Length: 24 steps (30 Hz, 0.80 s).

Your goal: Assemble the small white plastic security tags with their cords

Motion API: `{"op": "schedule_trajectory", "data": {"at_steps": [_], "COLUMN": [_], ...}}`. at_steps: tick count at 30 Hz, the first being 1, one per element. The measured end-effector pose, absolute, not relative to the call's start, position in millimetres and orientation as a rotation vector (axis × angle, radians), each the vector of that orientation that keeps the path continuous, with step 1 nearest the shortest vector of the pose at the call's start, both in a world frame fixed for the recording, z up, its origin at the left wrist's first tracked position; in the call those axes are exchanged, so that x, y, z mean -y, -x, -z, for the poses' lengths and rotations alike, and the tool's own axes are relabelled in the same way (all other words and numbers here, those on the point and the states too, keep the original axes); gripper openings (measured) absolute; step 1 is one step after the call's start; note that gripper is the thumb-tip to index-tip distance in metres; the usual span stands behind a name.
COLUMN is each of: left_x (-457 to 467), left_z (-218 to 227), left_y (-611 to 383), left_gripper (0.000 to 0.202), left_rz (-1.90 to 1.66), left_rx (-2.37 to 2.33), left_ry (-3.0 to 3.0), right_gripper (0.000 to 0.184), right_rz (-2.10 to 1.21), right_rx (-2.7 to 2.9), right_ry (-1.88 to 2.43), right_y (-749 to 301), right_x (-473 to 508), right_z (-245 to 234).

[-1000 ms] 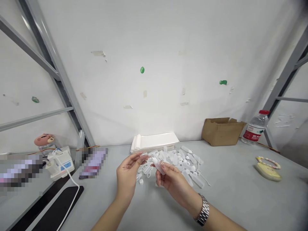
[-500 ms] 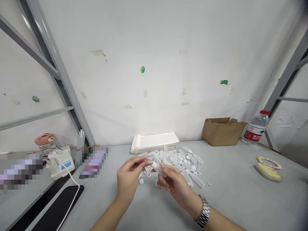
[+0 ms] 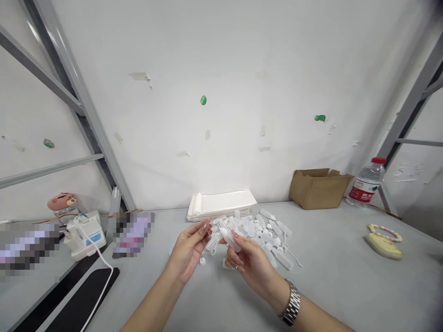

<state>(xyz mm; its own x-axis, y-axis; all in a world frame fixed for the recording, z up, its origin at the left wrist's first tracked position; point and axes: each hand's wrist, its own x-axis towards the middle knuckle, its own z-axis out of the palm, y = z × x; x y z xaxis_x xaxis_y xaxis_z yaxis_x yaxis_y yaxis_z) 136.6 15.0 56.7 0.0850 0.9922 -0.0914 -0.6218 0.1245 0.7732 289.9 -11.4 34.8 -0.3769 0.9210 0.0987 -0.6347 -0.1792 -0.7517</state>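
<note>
My right hand (image 3: 251, 263) grips a small translucent plastic bottle (image 3: 230, 240) tilted up to the left, held above the grey table (image 3: 332, 286). My left hand (image 3: 188, 249) is just left of it, fingers pinched together near the bottle's tip; whether they hold a small part is too small to tell. Behind both hands lies a pile of several small clear bottles and white caps (image 3: 266, 233). One loose cap (image 3: 202, 261) sits on the table under my left hand.
A stack of white bags (image 3: 221, 204) lies against the wall. A brown cardboard box (image 3: 320, 187) and a water bottle (image 3: 367, 182) stand at the back right, a yellow trinket (image 3: 383, 240) at the right. At the left are a white device with cable (image 3: 85, 233) and a pink figure (image 3: 62, 203).
My left hand has risen slightly and shifted right, its fingertips closer to the bottle's tip. The right hand has stayed almost in place with the bottle.
</note>
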Motion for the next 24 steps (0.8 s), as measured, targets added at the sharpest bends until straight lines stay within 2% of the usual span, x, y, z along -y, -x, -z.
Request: {"op": "schedule_trajectory", "data": {"at_steps": [9,24], "left_x": [-19.0,-16.5], "left_z": [-55.2,-50.4], "left_y": [-131.6,-137.6], "left_gripper": [0.019,0.022], "left_rz": [-1.274,-1.355], "left_rx": [-0.683,-0.790], "left_ry": [-0.739,-0.857], "right_gripper": [0.028,0.037], "right_rz": [-1.758,-1.429], "right_rx": [0.985,1.213], "right_ry": [0.512,0.826], "right_y": [-289.1,-289.2], "right_x": [13.6,17.2], "right_z": [-36.6,-43.4]}}
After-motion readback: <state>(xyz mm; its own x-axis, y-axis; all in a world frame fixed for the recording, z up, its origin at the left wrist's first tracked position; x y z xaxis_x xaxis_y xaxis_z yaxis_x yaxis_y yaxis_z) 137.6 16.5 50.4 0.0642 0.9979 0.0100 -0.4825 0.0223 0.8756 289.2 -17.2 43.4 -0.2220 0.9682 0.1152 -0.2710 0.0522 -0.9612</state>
